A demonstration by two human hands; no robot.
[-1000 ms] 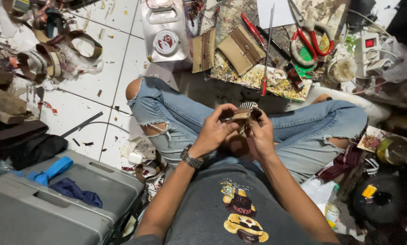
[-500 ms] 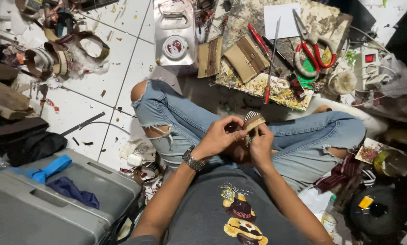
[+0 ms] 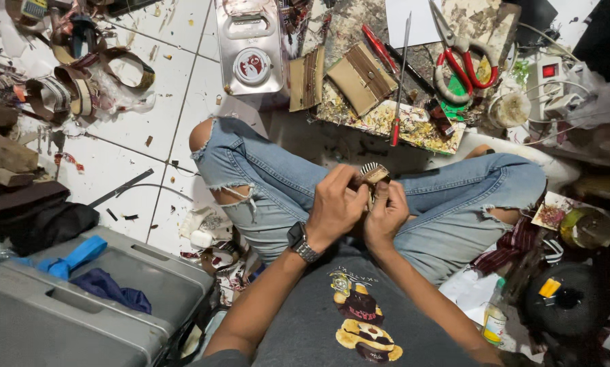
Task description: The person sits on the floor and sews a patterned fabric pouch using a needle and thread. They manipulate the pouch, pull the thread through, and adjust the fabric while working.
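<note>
- Your left hand, with a metal-banded wristwatch on its wrist, is clenched around a small tan leather piece with a striped black-and-white end, which sits over your lap between your knees
- Your right hand presses against the left one and pinches the same leather piece from below; its fingers are curled tight on it
- You sit cross-legged in ripped light-blue jeans, and the leather piece is just above where the two legs meet
- Left of the leather piece and nearer to you lies a grey hard plastic case with a blue rag and a blue plastic handle on its lid
- Right of the leather piece, beside your right knee, stand a round yellow-green tin and a small clear bottle with a yellow label
- Beyond the leather piece, on a paint-flecked work board, lie a tan leather wallet, a second flat tan leather panel and a long red-handled screwdriver
- Further beyond it, right of the wallet, rest red-handled scissors
- Far beyond and to the left of the leather piece stands a shiny rectangular metal can with a round red cap, and coils of brown leather strap lie on the white floor tiles
</note>
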